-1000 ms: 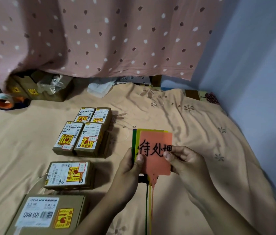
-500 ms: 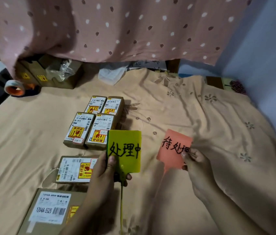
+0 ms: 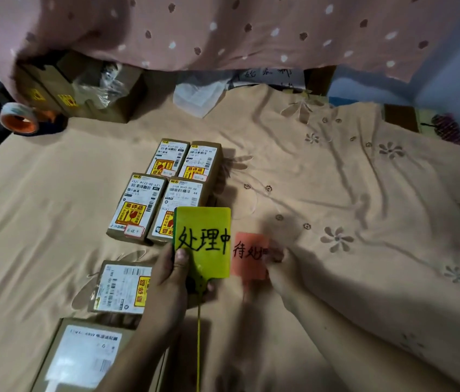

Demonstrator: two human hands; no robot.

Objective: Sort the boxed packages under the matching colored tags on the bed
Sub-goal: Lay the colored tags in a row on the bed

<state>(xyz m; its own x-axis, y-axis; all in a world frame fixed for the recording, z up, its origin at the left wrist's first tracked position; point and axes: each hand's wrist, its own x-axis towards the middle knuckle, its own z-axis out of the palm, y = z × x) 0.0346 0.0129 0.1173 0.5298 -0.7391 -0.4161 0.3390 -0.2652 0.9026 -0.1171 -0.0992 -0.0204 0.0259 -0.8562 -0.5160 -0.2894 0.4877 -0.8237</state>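
Note:
My left hand (image 3: 172, 275) grips a yellow tag (image 3: 202, 241) with black handwriting, thumb on its face; a green edge shows behind it and a yellow tie hangs below. To its right, my right hand (image 3: 282, 267) pinches an orange-red tag (image 3: 248, 256) low over the bed sheet (image 3: 350, 199). Several small labelled brown boxes (image 3: 138, 206) lie in a block just beyond the yellow tag. Another small box (image 3: 122, 287) lies left of my left wrist. A larger box (image 3: 81, 360) sits at the bottom left.
A pink spotted curtain (image 3: 223, 26) hangs over the far side. Larger cardboard boxes (image 3: 81, 91) with plastic wrap stand at the back left, next to an orange tape roll (image 3: 19, 120). A white bag (image 3: 199, 99) lies at the back. A blue wall (image 3: 454, 66) bounds the right.
One second ago both hands held the tags stacked together. The right hand pulled the orange-red tag off to the right, and now it sits lower and closer beside the yellow tag.

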